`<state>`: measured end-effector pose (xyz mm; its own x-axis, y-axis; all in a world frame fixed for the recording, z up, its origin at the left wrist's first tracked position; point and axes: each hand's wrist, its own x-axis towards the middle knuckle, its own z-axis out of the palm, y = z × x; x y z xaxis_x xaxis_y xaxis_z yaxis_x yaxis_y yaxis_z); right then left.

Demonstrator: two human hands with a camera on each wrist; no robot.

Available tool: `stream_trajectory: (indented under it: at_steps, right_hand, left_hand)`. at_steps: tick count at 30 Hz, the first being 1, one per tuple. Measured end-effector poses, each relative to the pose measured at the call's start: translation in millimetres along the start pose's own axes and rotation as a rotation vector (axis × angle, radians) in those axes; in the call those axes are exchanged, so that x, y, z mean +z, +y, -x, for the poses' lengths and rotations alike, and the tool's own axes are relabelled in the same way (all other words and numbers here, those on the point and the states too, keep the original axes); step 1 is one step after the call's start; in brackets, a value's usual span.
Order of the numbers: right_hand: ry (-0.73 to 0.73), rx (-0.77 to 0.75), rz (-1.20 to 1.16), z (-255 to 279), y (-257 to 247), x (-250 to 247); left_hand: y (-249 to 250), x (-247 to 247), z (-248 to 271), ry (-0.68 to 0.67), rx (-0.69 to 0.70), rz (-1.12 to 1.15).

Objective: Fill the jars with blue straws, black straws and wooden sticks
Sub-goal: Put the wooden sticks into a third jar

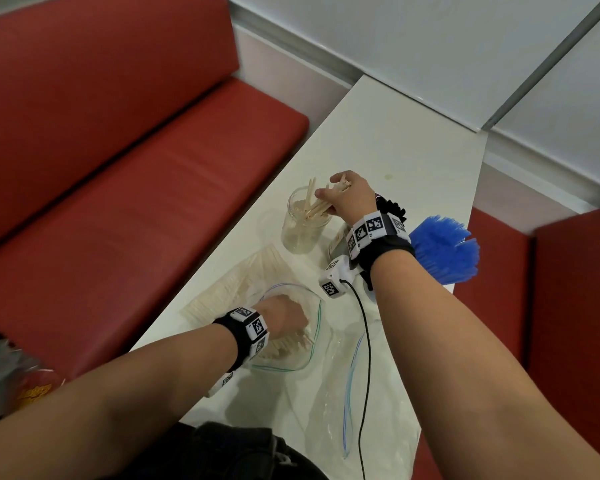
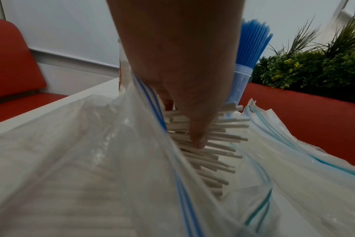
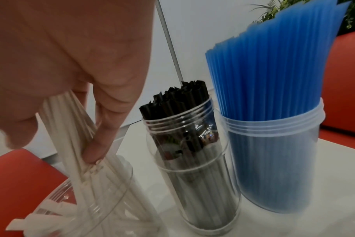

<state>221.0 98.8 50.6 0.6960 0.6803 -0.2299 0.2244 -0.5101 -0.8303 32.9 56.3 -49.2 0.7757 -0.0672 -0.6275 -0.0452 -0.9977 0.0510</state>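
Note:
My right hand (image 1: 331, 199) grips a bundle of wooden sticks (image 1: 321, 206) whose lower ends stand tilted in a clear jar (image 1: 303, 233). In the right wrist view its fingers (image 3: 100, 136) wrap the sticks (image 3: 71, 144) above that jar (image 3: 111, 200). Beside it stand a jar of black straws (image 3: 192, 160) and a jar of blue straws (image 3: 274, 144). My left hand (image 1: 290, 323) reaches inside an open zip bag (image 1: 312, 327) and holds more wooden sticks (image 2: 217, 144); one finger (image 2: 199, 137) lies across them.
The white table (image 1: 395, 140) is narrow, with a red bench (image 1: 118, 168) along its left and a red seat (image 1: 575, 306) to the right. Further clear zip bags (image 1: 354, 393) and a black cable (image 1: 366, 358) lie near the front edge. A hedge (image 2: 314, 69) stands behind.

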Motion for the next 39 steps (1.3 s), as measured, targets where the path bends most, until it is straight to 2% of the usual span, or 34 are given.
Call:
stream_trajectory:
  at_steps: [6, 8, 13, 17, 20, 23, 25, 28, 30, 32, 35, 39]
  right_hand:
    - [0.016, -0.043, 0.091, 15, -3, -11]
    - [0.057, -0.08, 0.089, 26, -6, -17]
    - [0.186, -0.183, 0.023, 64, -1, -27]
    - [0.098, -0.173, -0.061, 95, 22, -29]
    - [0.05, -0.126, -0.153, 116, 49, -29]
    - [0.057, -0.008, -0.356, 134, 80, -34]
    - [0.096, 0.079, -0.452, 145, 100, -39]
    - [0.123, 0.199, -0.552, 161, 122, -39]
    - [0.02, 0.295, -0.59, 171, 126, -34]
    - [-0.161, 0.39, -0.647, 181, 120, -26]
    - [-0.368, 0.476, -0.778, 193, 101, -15]
    - [-0.446, 0.57, -1.066, 200, 73, -10]
  left_hand:
    - [4, -5, 1, -0.036, -0.063, 0.246]
    - [6, -5, 3, 0.011, -0.055, 0.29]
    - [7, 9, 13, 0.289, -0.005, 0.415]
    - [15, 11, 20, 0.429, -0.024, 0.457]
    - [21, 2, 28, 0.578, -0.067, 0.587]
    - [24, -9, 35, 0.707, -0.094, 0.815]
    - [27, -21, 42, 0.863, -0.097, 1.026]
    - [27, -52, 52, 1.083, -0.182, 1.47]
    - [23, -76, 58, 1.165, -0.126, 1.786]
    - [20, -101, 67, 1.198, -0.052, 1.968]
    - [22, -125, 79, 1.228, 0.117, 2.034]
    - [35, -144, 85, 1.281, 0.22, 1.997]
